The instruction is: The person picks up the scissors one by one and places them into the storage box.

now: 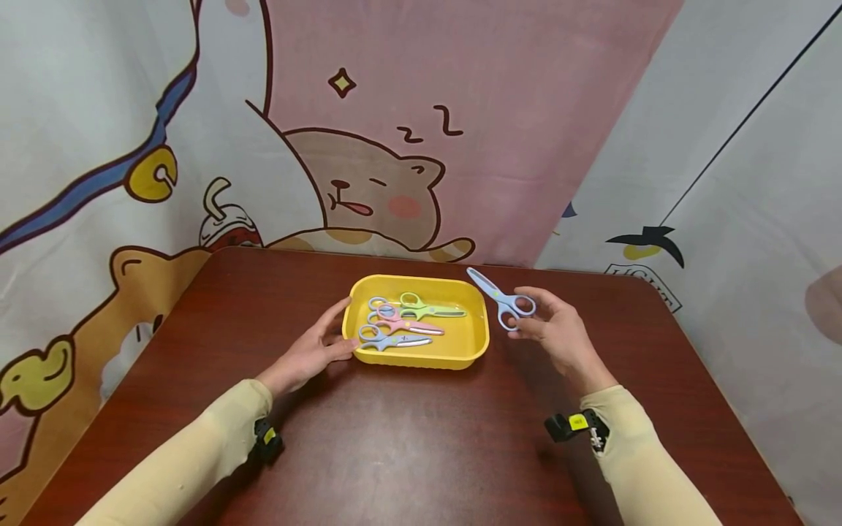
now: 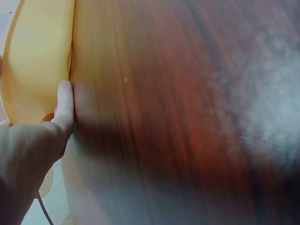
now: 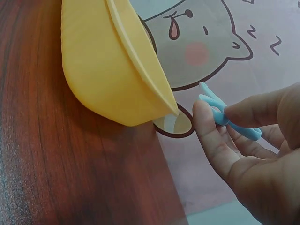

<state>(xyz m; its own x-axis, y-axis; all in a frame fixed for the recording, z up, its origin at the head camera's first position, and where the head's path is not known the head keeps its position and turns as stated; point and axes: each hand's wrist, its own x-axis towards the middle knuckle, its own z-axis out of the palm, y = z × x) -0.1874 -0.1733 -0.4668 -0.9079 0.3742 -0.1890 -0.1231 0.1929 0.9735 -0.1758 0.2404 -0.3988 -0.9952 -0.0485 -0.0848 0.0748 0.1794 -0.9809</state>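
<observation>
A yellow tray (image 1: 476,343) stands on the table with several scissors in it. Green-handled scissors (image 1: 434,311) lie at the back, pink ones (image 1: 411,326) in the middle and blue ones (image 1: 401,341) at the front, their blades towards the right. My left hand (image 1: 312,351) rests against the tray's left end, fingers spread along its side and the thumb (image 2: 65,101) nearly straight on its wall. Just right of the tray, my right hand (image 1: 555,325) pinches light blue scissors (image 1: 498,294) by the handle loops, blades pointing up and left.
The dark brown wooden table (image 1: 408,446) reaches back to a printed cloth (image 1: 500,131) with cartoon animals, which also hangs along both sides. A black wrist camera (image 1: 266,440) is strapped to the left sleeve, and another (image 1: 569,425) to the right.
</observation>
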